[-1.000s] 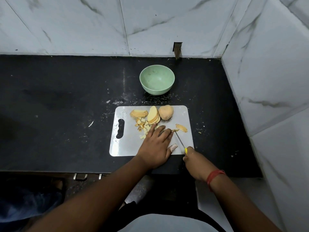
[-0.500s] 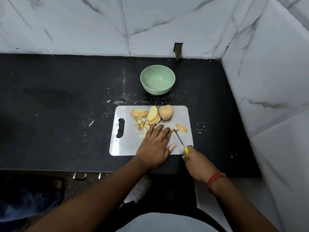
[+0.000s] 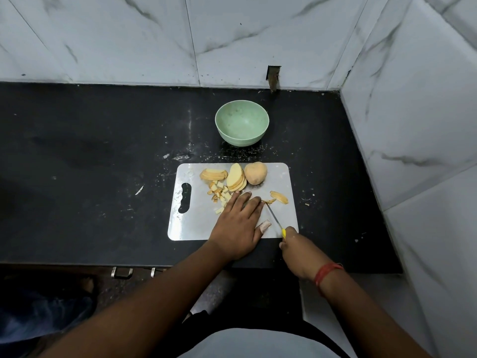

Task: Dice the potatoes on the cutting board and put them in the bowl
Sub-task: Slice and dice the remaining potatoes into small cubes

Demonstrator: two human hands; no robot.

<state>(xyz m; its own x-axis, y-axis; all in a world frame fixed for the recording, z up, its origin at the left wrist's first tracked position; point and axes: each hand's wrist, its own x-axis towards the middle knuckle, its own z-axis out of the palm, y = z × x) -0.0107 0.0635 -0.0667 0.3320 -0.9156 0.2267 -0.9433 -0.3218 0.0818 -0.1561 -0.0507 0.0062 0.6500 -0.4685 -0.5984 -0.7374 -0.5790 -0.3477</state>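
Potato piece under left hand (image 3: pixel 238 223) hidden; knife (image 3: pixel 274 218) tip obscured.

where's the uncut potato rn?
In the head view, the whole potato sits at the far edge of the cutting board, right of centre, beside the fanned slices and just in front of the green bowl.

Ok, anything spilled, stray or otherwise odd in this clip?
Slightly messy. Pale scraps and specks lie on the black counter between the empty green bowl and the cutting board, plus a sliver left of the board. The wall tile behind the bowl has a broken notch.
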